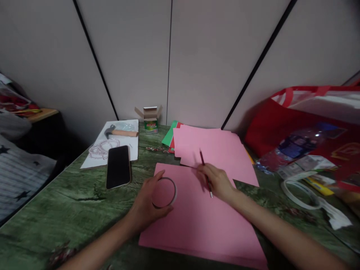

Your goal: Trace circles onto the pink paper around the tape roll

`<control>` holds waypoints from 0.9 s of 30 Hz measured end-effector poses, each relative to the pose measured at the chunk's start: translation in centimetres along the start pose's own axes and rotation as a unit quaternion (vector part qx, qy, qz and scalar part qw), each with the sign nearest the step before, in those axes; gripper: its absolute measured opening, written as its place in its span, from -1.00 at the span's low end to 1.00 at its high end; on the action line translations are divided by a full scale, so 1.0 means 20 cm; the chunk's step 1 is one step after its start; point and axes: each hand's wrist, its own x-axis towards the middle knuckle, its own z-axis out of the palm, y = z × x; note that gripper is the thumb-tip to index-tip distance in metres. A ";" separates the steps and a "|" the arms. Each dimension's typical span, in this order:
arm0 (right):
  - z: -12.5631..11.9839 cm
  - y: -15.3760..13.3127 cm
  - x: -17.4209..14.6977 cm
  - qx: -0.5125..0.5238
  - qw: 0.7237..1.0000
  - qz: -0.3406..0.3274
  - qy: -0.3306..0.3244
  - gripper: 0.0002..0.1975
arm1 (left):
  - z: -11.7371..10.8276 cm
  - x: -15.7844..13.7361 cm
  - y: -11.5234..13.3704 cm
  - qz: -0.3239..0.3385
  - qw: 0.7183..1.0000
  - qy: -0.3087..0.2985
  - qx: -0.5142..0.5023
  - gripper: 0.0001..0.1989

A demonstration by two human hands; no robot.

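Note:
My left hand (146, 204) curves around a thin, pale ring (176, 190), which looks like a narrow roll of tape. Its thumb and fingers press on the ring's edges, and pink shows through the middle. Beneath lies a sheet of pink paper (197, 225), with a second edge visible along its near side. Over the sheet's upper right part, my right hand (218, 182) grips a dark red pencil (201, 157). The pencil slants, one end pointing away and a pale end towards me. Some of its shaft is hidden by the fingers.
More pink paper (208, 144) overlaps green and red sheets behind. At left are a phone (118, 167), hammer (123, 132) and beads (98, 150); a small open box (151, 125) stands by the wall. A bottle (292, 148), red bag (261, 116) and white band (289, 193) occupy the right.

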 end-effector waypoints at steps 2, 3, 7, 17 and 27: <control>0.02 -0.03 -0.08 -0.051 0.998 -0.003 -0.022 -0.73 | 0.00 0.00 0.00 -0.004 1.000 -0.001 -0.001 -0.16; 0.02 -0.01 -0.10 -0.084 0.996 0.005 -0.020 -0.74 | 0.00 0.00 0.01 -0.006 1.000 -0.001 -0.003 -0.17; -0.01 0.12 -0.12 -0.187 0.982 0.027 -0.012 -0.77 | 0.02 -0.01 0.03 -0.012 1.000 0.000 -0.018 -0.19; -0.09 0.36 -0.05 -0.240 0.969 0.003 -0.051 -0.78 | 0.06 0.02 0.11 0.004 0.997 -0.074 0.001 -0.12; -0.01 0.25 -0.13 -0.016 1.000 0.005 0.001 -0.80 | 0.17 0.10 0.06 0.124 0.966 -0.098 0.203 -0.42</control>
